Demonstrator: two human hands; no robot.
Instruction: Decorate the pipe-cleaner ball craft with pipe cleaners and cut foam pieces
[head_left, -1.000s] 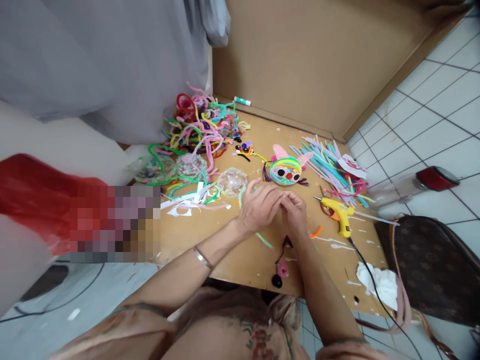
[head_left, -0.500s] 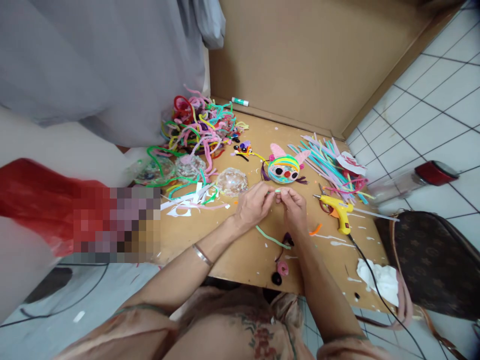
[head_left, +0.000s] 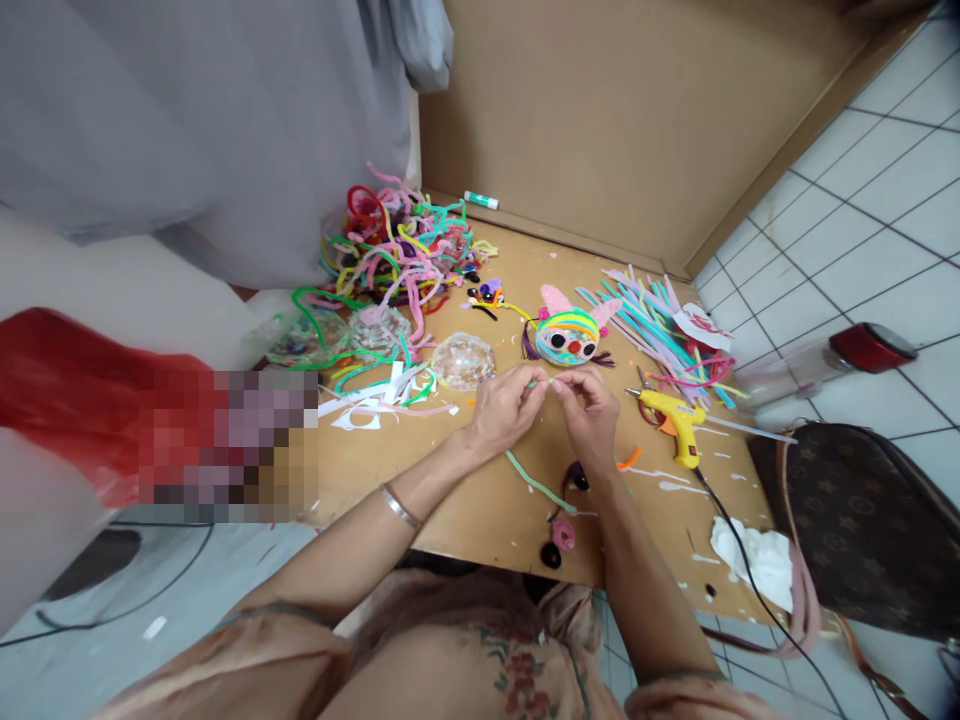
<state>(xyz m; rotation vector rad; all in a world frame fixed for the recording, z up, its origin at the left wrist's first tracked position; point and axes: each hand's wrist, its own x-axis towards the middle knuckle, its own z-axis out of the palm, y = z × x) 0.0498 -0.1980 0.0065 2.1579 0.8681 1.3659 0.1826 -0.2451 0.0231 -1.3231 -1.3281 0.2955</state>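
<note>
My left hand (head_left: pixel 504 408) and my right hand (head_left: pixel 589 405) meet over the table, fingertips pinched on a light green pipe cleaner (head_left: pixel 536 484) whose long tail hangs down from my left hand toward the table. Just beyond my fingers lies a decorated face (head_left: pixel 568 338) with pink ears, black eyes, a red nose and purple tassels. A clear plastic dome (head_left: pixel 463 361) sits to the left of it. Beside my right wrist are a pink coil (head_left: pixel 563 535) and a black round piece (head_left: pixel 551 555).
A yellow glue gun (head_left: pixel 684 425) with a black cord lies at right, near straight pipe cleaners (head_left: pixel 645 325). Tangled pipe cleaners (head_left: pixel 405 250) fill the back left. A brown bag (head_left: pixel 862 530), a red-lidded bottle (head_left: pixel 874 345) and a crumpled tissue (head_left: pixel 757 560) are at right.
My hands stay together at the same spot, with the fingers slightly shifted. My right hand has turned a little, and the green tail has moved slightly left.
</note>
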